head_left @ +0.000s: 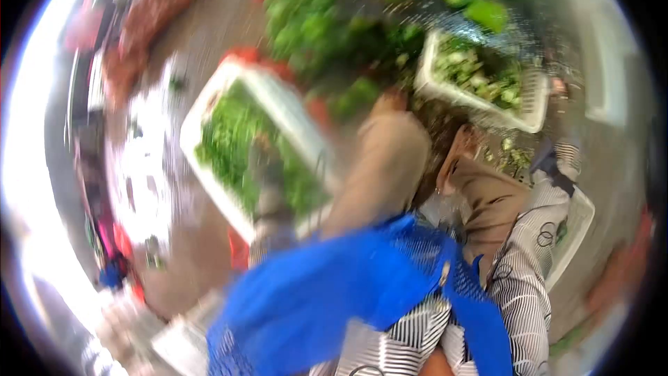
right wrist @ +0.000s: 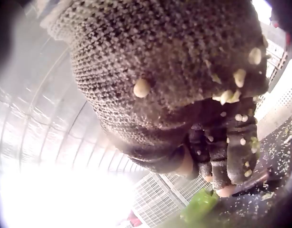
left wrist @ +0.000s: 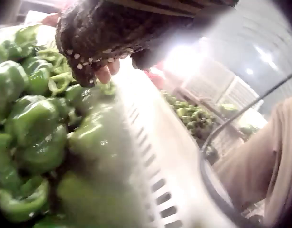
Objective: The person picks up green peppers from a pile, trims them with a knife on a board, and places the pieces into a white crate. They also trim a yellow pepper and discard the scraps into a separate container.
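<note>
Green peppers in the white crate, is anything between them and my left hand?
Nothing visible: the left hand is over the green peppers, its fingertips right by them. The white crate's wall lies to one side, not between.

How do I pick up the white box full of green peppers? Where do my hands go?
I'd hold the white box by the top edges of its two long walls, one hand on each, coming from above. Those walls stand up around the green peppers, giving an edge to grip. The left leg sits close beside one wall, so coming from that side looks harder.
</note>
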A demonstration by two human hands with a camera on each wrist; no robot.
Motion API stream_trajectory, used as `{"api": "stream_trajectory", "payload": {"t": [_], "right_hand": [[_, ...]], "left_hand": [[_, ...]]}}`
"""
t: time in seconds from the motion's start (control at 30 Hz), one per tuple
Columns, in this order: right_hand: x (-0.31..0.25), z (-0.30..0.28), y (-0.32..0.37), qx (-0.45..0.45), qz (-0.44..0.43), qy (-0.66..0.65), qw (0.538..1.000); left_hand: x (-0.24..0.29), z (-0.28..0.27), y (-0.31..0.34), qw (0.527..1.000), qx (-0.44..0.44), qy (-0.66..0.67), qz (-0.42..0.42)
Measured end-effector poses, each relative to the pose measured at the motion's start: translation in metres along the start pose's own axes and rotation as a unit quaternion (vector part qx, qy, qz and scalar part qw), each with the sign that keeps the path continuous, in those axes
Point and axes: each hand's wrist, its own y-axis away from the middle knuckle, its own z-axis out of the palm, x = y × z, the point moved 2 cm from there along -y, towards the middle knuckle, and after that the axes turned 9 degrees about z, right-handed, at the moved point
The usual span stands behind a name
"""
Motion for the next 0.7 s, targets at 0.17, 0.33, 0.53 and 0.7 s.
{"api": "stream_trajectory", "payload": {"t": [0.17,0.33,0.53,0.7], "right_hand": [[-0.001,-0.009,-0.008,0.005,-0.017,-0.034,0.999],[-0.002,-0.014,-0.009,0.020,-0.014,0.017,1.000],[0.001,-0.011,-0.016,0.007,0.000,0.015,1.000],[-0.001,-0.018,-0.012,-0.037,0.018,0.035,0.999]], "left_hand": [[0.143,0.040,-0.138,0.964,-0.044,0.260,0.034],[0.276,0.141,-0.238,0.917,-0.154,0.294,0.221],[0.357,0.314,-0.276,0.919,-0.306,0.110,0.222],[0.371,0.364,-0.248,0.900,-0.270,-0.093,0.330]]}}
